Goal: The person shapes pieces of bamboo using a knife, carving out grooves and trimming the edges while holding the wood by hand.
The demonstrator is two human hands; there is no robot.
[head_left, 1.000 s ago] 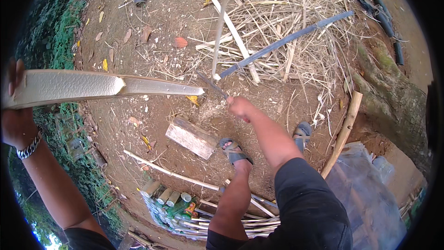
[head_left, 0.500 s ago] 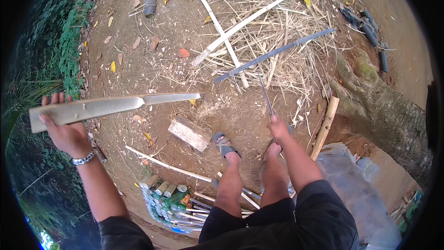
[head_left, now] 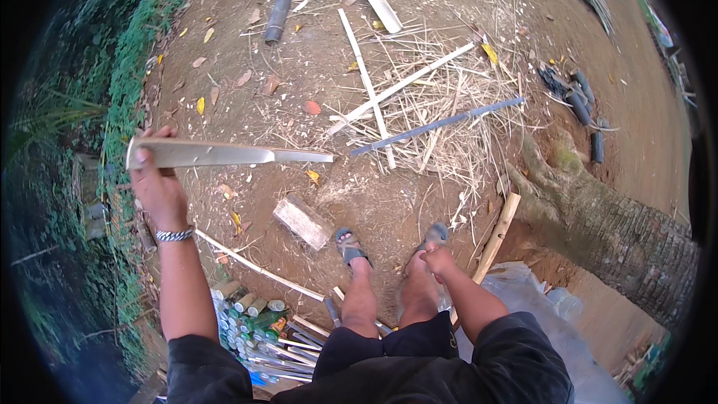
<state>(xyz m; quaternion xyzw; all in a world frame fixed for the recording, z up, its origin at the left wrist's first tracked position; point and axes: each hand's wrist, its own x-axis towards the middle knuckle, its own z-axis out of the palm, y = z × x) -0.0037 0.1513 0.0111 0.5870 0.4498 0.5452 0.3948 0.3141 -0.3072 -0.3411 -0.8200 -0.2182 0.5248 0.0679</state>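
Observation:
My left hand (head_left: 159,187) grips the wide end of a split bamboo length (head_left: 224,154). Its pale hollow inside shows, and the strip narrows in a step toward its far end, held out roughly level above the dirt. A bracelet circles that wrist. Closed in a fist, my right hand (head_left: 437,260) is above my right shin and foot. The long thin blade seen in it half a second ago is hard to make out now, blurred or edge-on. Between the left hand and my feet lies a squared wood block (head_left: 303,222) on the ground.
Ahead lies a heap of bamboo shavings (head_left: 449,116) with a dark bamboo strip (head_left: 441,126) and pale strips across it. A tree trunk (head_left: 606,209) and bamboo pole (head_left: 497,237) are at right. Bottles (head_left: 250,322) sit near left, a clear plastic sheet (head_left: 516,307) near right.
My left hand has moved right with the bamboo, which now points more toward the shavings. My right hand has drawn down and slightly left, and its blade no longer shows clearly. The view has shifted.

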